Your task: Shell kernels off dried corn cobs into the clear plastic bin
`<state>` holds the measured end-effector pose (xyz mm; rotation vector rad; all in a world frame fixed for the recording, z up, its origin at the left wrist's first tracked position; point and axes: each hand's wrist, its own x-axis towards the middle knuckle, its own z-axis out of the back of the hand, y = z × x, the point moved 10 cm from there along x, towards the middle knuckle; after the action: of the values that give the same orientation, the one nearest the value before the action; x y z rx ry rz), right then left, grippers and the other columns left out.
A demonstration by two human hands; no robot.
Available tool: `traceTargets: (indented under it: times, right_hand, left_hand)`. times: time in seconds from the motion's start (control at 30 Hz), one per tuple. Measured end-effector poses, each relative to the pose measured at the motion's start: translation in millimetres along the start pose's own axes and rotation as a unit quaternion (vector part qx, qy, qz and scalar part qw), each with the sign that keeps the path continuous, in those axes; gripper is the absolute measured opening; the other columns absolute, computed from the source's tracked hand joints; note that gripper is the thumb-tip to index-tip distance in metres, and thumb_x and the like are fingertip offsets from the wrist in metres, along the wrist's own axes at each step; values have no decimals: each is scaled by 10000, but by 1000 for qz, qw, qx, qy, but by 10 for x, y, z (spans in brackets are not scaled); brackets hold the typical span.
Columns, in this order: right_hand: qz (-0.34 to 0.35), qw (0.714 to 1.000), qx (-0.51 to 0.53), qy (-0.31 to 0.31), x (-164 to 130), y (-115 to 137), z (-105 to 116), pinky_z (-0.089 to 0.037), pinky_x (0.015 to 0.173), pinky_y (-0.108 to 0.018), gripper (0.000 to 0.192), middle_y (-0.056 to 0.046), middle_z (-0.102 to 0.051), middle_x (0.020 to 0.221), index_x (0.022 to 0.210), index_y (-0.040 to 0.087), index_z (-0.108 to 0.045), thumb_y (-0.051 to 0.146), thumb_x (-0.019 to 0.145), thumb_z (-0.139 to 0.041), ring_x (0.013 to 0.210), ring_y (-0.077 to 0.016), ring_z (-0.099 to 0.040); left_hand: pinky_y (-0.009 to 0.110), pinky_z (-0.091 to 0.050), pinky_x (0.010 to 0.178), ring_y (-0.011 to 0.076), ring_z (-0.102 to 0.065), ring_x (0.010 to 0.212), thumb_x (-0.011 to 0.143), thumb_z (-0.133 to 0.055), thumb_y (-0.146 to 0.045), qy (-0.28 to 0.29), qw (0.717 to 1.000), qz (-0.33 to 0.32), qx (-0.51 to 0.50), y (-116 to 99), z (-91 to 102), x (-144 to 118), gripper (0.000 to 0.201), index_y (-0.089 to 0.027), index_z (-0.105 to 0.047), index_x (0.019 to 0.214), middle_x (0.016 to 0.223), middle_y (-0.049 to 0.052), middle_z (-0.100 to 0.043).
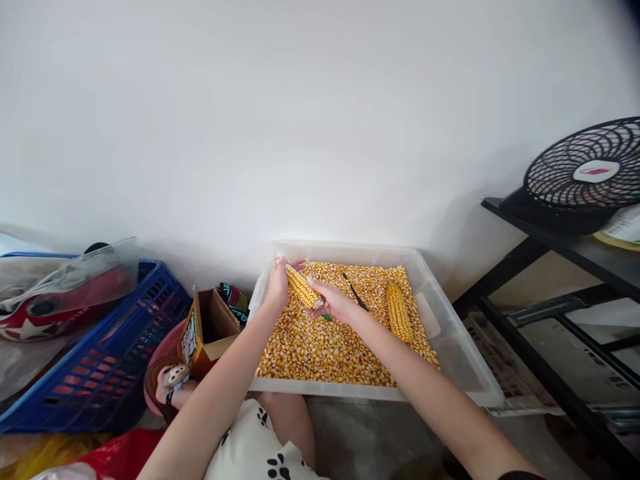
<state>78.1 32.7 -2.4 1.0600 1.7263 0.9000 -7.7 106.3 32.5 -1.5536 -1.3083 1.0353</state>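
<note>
Between my two hands I hold a dried corn cob (302,287) covered in yellow kernels, tilted over a translucent plastic bin (345,252). My left hand (279,283) grips its upper left end, and my right hand (334,299) has its fingers closed round the lower right end. Loose corn kernels (325,357) cover much of the bin's floor. A second whole corn cob (399,312) lies on the kernels at the right. Near my right hand, a thin black tool (354,291) rests on the kernels. A small green thing (327,318) shows beneath that hand, partly hidden.
On the left stand a blue plastic basket (107,347) with bagged items and an open cardboard box (216,323). A black fan (585,167) sits on a black metal rack (555,240) at the right. A white wall (320,120) rises behind the bin.
</note>
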Motion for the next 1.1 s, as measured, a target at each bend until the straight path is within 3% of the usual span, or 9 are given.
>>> traceTargets:
  times: [0.1, 0.2, 0.5, 0.63, 0.8, 1.0, 1.1]
  right_hand:
    - [45, 998, -14, -46, -11, 41, 22, -460, 408, -212, 228, 6, -638, 674, 1023, 192, -579, 330, 853, -517, 431, -104, -557]
    - [44, 997, 4, -64, 10, -17, 2, -423, 376, -197, 203, 6, -629, 639, 984, 174, -582, 284, 879, -447, 409, -97, -532]
    - [3, 995, 83, -48, -1, -112, -94, -374, 349, -173, 217, -18, -644, 642, 979, 148, -568, 240, 894, -390, 406, -91, -526]
    - [-6, 994, 94, -60, -29, -131, -99, -415, 369, -180, 207, -19, -649, 675, 990, 149, -569, 230, 894, -404, 417, -88, -530]
    - [10, 996, 89, -25, -22, -117, -138, -485, 435, -211, 218, -14, -651, 730, 1038, 175, -562, 200, 881, -413, 461, -90, -547]
    - [63, 997, 42, 5, -31, -101, -197, -302, 284, -166, 288, -26, -642, 766, 1120, 212, -544, 259, 858, -433, 476, -115, -575]
    - [79, 997, 18, -15, -73, -64, -196, -293, 284, -168, 304, -24, -637, 775, 1138, 228, -550, 292, 856, -456, 471, -111, -566]
  left_hand:
    - [373, -470, 874, 259, -636, 962, 867, -297, -482, -4, 999, 18, -35, 47, 31, 37, 496, -121, -637, 865, 892, 151, -704]
    - [367, -459, 903, 259, -628, 987, 871, -305, -485, -6, 999, 10, -35, 68, 50, 80, 494, -129, -645, 833, 903, 153, -703]
    - [394, -451, 915, 282, -619, 999, 877, -310, -486, 0, 1000, 7, -22, 114, 73, 138, 473, -150, -639, 823, 858, 140, -706]
    - [398, -447, 918, 278, -620, 996, 882, -320, -470, -4, 999, 9, -33, 121, 87, 139, 447, -152, -628, 814, 857, 141, -707]
    - [405, -446, 920, 293, -612, 1010, 878, -324, -475, -2, 999, 25, -21, 109, 74, 102, 467, -144, -648, 819, 849, 149, -708]
    - [388, -473, 900, 270, -614, 1025, 878, -273, -470, 18, 998, 40, -33, 129, 31, 91, 513, -153, -677, 887, 877, 136, -709]
    - [368, -483, 897, 253, -616, 1023, 875, -271, -474, 36, 997, 50, -48, 149, -1, 88, 523, -155, -685, 898, 904, 127, -707]
